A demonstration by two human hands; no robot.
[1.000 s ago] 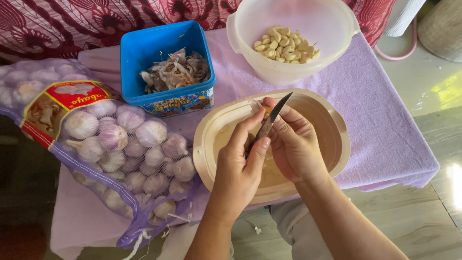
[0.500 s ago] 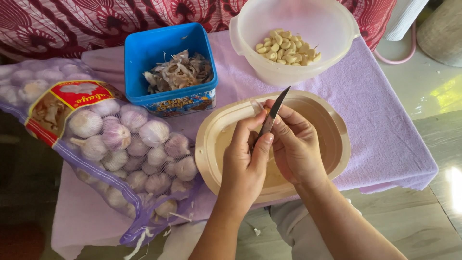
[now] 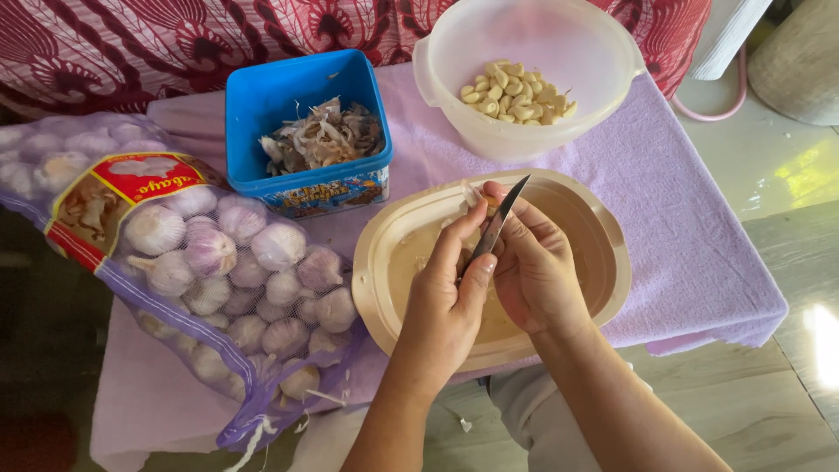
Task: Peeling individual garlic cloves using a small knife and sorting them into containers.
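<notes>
My left hand and my right hand are pressed together over a shallow beige plastic tray. A small knife rises between them, its dark blade pointing up and to the right. Its handle seems to sit under my left thumb. My right fingers pinch a small garlic clove against the blade, and most of the clove is hidden. A thin scrap of white skin sticks up at my fingertips.
A white plastic bowl of peeled cloves stands behind the tray. A blue box holds garlic skins. At the left lies a purple mesh bag of whole garlic bulbs. A lilac cloth covers the table.
Both hands stay together over the tray with the knife at nearly the same angle. Only small finger movements show.
</notes>
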